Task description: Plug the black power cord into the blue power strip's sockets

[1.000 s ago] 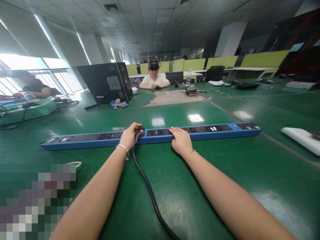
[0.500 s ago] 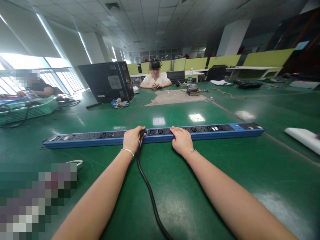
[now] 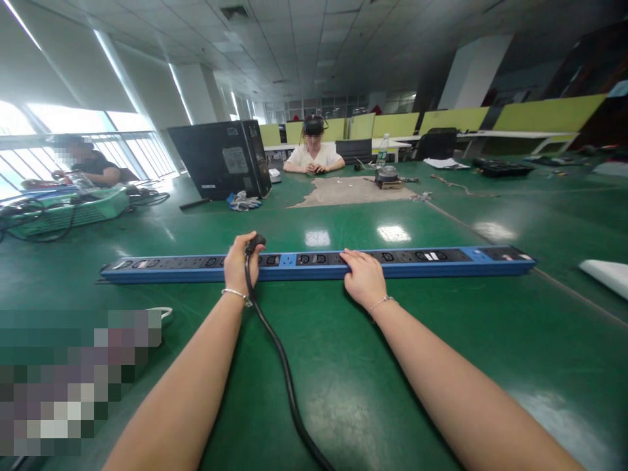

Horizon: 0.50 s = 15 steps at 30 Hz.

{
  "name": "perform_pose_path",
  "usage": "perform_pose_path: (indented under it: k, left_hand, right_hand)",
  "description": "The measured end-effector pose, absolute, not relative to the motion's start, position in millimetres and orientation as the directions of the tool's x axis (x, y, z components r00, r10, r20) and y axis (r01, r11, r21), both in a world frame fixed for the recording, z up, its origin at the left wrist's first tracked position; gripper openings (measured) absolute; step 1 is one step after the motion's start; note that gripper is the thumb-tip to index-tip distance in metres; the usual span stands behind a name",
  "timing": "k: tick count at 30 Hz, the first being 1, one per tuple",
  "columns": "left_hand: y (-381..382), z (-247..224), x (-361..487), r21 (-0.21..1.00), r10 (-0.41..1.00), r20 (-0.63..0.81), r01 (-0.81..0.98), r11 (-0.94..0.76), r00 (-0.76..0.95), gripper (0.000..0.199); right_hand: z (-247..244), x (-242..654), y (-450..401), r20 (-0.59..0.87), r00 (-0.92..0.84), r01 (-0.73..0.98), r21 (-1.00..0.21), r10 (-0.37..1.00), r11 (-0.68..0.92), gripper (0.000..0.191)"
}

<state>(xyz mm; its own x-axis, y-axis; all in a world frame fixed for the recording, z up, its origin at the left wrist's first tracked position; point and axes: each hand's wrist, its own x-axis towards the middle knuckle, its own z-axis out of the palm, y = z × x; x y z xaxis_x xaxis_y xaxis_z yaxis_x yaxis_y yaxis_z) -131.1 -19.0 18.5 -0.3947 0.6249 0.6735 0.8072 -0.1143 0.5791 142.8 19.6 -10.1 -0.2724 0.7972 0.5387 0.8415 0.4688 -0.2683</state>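
A long blue power strip [image 3: 318, 271] with black socket panels lies across the green table in front of me. My left hand [image 3: 240, 265] is closed on the black plug [image 3: 255, 243] of a power cord, raised just above the strip's sockets left of its middle. From the plug the black cord [image 3: 289, 379] runs down over the table toward me. My right hand [image 3: 364, 275] lies on the strip right of the middle, fingers over the top face and the palm against the near side; its thumb is mostly hidden.
Beyond the strip stand a black computer case [image 3: 216, 160], with gloves [image 3: 244, 201] beside it, and a green basket [image 3: 93, 212] of cables. A person [image 3: 314, 157] sits across the table, another at far left. A white object [image 3: 606, 278] lies at right; a blurred patch covers the lower left.
My left hand has moved left and up with the plug, uncovering the blue socket section near the strip's middle. My right hand stays on the strip. The view has shifted slightly.
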Motion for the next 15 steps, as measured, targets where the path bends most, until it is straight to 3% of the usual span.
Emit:
perform_pose_path:
  k: [5, 15]
  left_hand:
    - [-30.1, 10.8, -189.7, 0.661, 0.627, 0.578, 0.75, 0.015, -0.522, 0.031]
    - [-24.3, -1.1, -204.2, 0.674, 0.753, 0.519, 0.735, -0.07, -0.404, 0.036]
  right_hand:
    - [-10.3, 142.8, 20.1, 0.539, -0.277, 0.839, -0.268, 0.795, 0.474, 0.048]
    - [-10.0, 143.5, 20.5, 0.535, -0.284, 0.837, -0.267, 0.796, 0.478, 0.048]
